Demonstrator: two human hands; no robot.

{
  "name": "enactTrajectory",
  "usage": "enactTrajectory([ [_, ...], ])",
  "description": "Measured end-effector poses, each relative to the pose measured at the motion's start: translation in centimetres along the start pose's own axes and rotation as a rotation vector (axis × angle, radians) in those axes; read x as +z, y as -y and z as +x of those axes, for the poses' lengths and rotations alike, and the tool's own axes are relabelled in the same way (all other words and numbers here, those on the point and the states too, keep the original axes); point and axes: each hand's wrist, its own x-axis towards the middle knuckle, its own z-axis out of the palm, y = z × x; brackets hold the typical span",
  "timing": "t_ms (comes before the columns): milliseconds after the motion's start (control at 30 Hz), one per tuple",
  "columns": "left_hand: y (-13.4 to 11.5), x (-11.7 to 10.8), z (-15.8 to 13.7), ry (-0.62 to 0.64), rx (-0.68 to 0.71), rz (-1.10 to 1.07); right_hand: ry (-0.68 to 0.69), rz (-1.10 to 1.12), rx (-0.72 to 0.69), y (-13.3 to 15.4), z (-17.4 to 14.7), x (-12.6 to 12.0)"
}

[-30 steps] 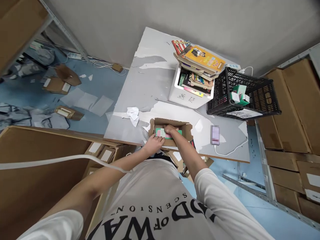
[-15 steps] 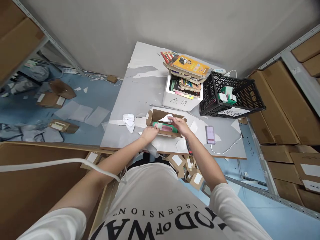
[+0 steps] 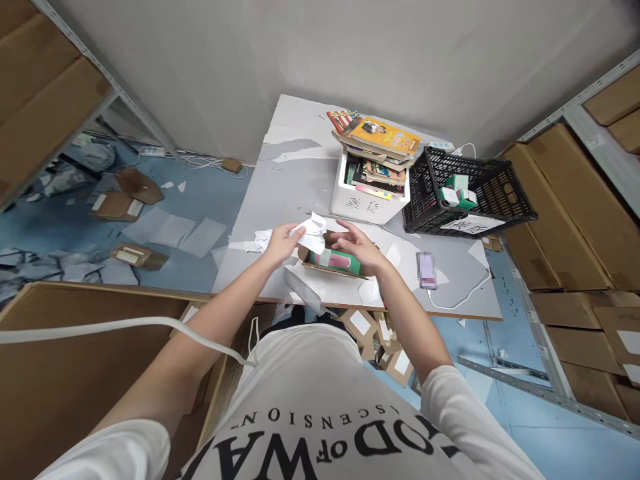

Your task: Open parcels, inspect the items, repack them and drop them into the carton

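While our left hand (image 3: 283,245) is pinching crumpled paper (image 3: 313,232), our right hand (image 3: 359,248) is hovering, fingers parted, above the carton (image 3: 303,254) where a green package (image 3: 338,261) is lying.

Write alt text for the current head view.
A person's left hand holds crumpled white paper by an open cardboard box containing a green-and-pink package; the open right hand is over the box. Behind, on the table, stand a white bin piled with books and a black crate; a phone lies to the right.
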Motion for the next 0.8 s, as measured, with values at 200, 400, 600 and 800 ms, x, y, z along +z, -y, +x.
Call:
enactTrajectory([
  [200, 6.4, -9.0, 1.7, -0.298, -0.307, 0.021, -0.009, -0.833, 0.078, -4.7, 0.7, -2.4],
  [400, 8.7, -8.8, 0.6, -0.478, -0.211, 0.477, 0.313, -1.198, 0.072, -7.4, 5.0, 1.4],
  [600, 5.9, -0.8, -4.2, 0.381, 0.702, 0.972, 0.497, -1.509, 0.267, -8.6, 8.8, 5.0],
  [800, 6.4, 3.8, -4.1, 0.498, 0.501, 1.367, 0.458, -1.556, 0.265, -8.5, 9.0, 5.3],
])
